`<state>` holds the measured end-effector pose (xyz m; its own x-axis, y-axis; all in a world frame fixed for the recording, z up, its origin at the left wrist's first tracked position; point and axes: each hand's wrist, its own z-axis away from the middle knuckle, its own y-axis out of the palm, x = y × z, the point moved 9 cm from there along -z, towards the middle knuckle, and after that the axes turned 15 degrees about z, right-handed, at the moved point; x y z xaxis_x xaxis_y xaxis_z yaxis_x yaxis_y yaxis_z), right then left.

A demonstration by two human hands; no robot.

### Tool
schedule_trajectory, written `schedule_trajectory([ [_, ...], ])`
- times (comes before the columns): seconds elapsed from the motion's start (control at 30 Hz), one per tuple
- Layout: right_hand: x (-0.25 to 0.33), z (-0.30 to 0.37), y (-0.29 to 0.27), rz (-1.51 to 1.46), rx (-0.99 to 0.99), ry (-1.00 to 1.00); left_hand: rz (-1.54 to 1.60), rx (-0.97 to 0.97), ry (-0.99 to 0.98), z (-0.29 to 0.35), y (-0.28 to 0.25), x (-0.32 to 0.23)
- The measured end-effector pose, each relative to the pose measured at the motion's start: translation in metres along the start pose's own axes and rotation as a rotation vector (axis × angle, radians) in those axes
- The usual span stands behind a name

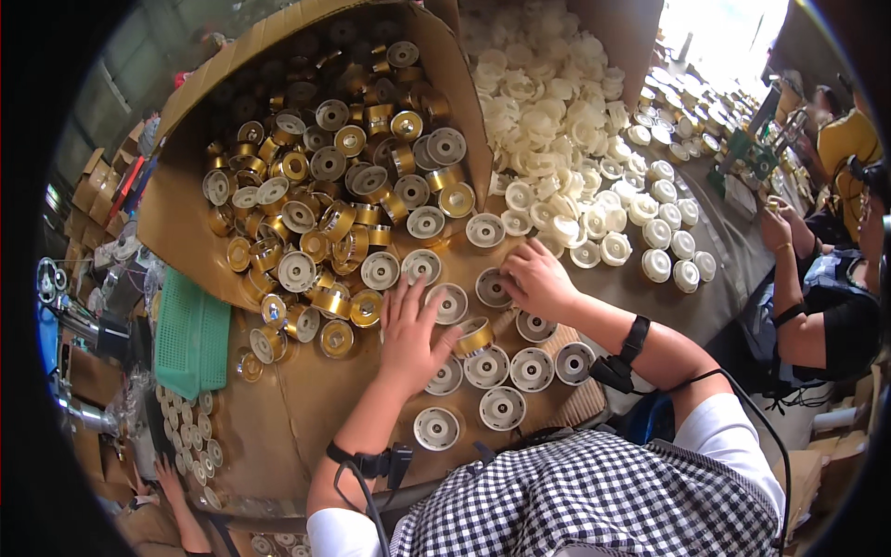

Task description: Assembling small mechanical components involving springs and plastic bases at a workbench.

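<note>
My left hand [408, 330] lies over the group of round caps with its fingers spread. Its fingertips reach a white-faced cap [422, 266], and its thumb is beside a tilted gold-sided cap [475, 338]. To the right, my right hand [541, 280] has its fingers bent down on the edge of another white-faced cap [491, 288]. Several more caps lie face up close to me, among them one cap [502, 408] near my apron. Part of the cap under the right fingers is hidden.
A tipped cardboard box [186, 209] spills gold and white caps at the left. Heaped white plastic pieces [543, 102] sit behind my right hand. A green basket [192, 334] stands left; white parts [682, 243] stand in rows right. Other people work at both sides.
</note>
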<state>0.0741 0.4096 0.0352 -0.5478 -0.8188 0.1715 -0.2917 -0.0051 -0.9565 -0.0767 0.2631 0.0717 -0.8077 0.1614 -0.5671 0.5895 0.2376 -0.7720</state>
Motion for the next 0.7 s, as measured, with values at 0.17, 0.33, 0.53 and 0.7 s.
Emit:
schedule_trajectory([
  [0.17,0.005,-0.027,-0.007,0.056,-0.123,-0.073,0.057,0.174,0.155,0.017,0.042,-0.033],
  [0.33,0.001,-0.046,0.028,0.056,0.051,-0.127,0.005,0.117,0.175,0.007,0.040,-0.032],
  [0.53,0.012,-0.016,0.017,0.057,0.122,-0.232,0.118,0.117,0.109,0.018,0.040,-0.014],
  [0.7,0.038,0.011,0.010,0.049,0.125,-0.249,-0.097,-0.122,-0.050,-0.015,-0.003,0.036],
])
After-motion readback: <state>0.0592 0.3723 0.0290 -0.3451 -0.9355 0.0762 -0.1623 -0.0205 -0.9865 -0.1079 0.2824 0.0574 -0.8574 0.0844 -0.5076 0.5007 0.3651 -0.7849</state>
